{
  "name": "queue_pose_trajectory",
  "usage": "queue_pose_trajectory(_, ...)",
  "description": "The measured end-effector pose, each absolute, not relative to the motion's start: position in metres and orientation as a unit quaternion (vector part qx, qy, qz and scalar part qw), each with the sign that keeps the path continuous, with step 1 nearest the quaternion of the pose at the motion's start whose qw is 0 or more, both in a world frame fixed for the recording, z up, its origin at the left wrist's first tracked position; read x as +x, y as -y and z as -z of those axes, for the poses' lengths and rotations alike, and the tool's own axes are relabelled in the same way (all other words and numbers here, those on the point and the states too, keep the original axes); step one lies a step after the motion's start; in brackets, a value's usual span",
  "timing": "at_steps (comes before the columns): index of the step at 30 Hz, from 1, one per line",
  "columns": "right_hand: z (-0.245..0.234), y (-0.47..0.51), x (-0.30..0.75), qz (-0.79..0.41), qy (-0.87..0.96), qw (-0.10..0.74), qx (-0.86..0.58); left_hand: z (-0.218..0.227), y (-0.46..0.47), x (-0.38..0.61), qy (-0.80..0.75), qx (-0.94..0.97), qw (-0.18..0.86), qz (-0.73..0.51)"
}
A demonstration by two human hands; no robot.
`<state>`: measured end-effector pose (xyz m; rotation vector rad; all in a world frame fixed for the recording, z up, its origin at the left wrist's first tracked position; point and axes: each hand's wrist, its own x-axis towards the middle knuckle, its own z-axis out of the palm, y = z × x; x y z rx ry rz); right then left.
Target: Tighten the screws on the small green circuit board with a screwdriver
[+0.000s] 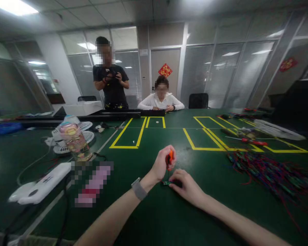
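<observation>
My left hand (pixel 162 164), a watch on its wrist, is closed round the orange handle of a small screwdriver (pixel 170 159) held upright, tip down. Its tip points at a small green and black part (pixel 166 183) lying on the green table (pixel 154 212). My right hand (pixel 185 185) lies beside it with fingers pressed on that part, holding it against the table. What the part is exactly is too small to tell.
A heap of red, green and black wires (pixel 269 172) lies at the right. A red screwdriver (pixel 251 141) lies beyond it. A clear bottle (pixel 75 140), small fans (pixel 66 143) and a white device (pixel 45 186) sit left. One person stands and another sits at the far side.
</observation>
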<state>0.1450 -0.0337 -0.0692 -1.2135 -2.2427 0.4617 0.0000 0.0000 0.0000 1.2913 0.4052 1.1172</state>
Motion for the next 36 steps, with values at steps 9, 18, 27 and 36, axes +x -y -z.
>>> queue_pose_trajectory(9,0.068,0.024,0.136,-0.183,0.825,0.31,-0.436,-0.019,-0.004,-0.041,-0.221,0.689,0.513,-0.462)
queue_pose_trajectory(18,0.066,0.025,0.137,-0.204,0.825,0.301,-0.433,-0.013,-0.006,-0.052,-0.278,0.707,0.413,-0.503)
queue_pose_trajectory(27,0.067,0.022,0.139,-0.22,0.825,0.305,-0.421,-0.012,-0.002,-0.043,-0.272,0.741,0.328,-0.519)
queue_pose_trajectory(36,0.069,0.021,0.139,-0.234,0.819,0.305,-0.427,-0.013,-0.005,-0.047,-0.34,0.708,0.256,-0.563)
